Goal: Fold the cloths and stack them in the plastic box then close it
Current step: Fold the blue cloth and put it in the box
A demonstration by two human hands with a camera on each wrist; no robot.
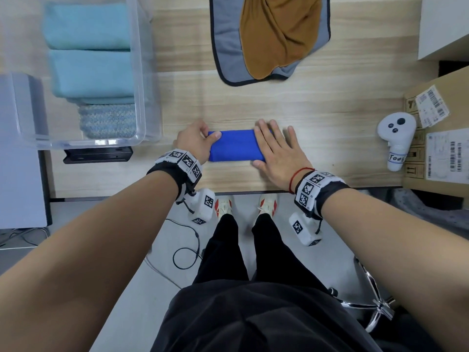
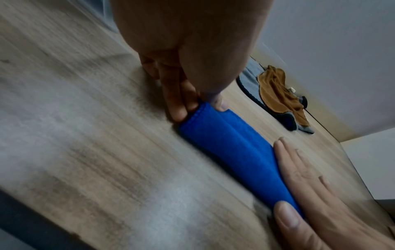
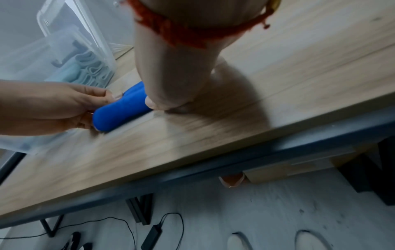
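Left hand (image 1: 195, 142) pinches one end of the folded blue cloth (image 1: 234, 146); right hand (image 1: 276, 151) lies flat on the other.

Left of the blue cloth, the clear plastic box (image 1: 142, 102) sits open on the wooden table (image 1: 330, 118), holding two folded light-blue towels (image 1: 88, 49) and a knitted blue-grey cloth (image 1: 107, 120) at its near end. At the cloth's left end, the left thumb lies on top and the fingers (image 2: 175, 104) curl at its edge. The cloth lies flat on the table near its front edge. At its right end, the right hand's fingers are straight and spread, palm down, partly on the cloth and partly on the table. Beyond the cloth, an ochre cloth (image 1: 276, 34) lies crumpled on a grey cloth with dark trim (image 1: 228, 54). Right of the cloth, well apart, lies a white controller (image 1: 396, 138), beside a cardboard box (image 1: 439, 138).
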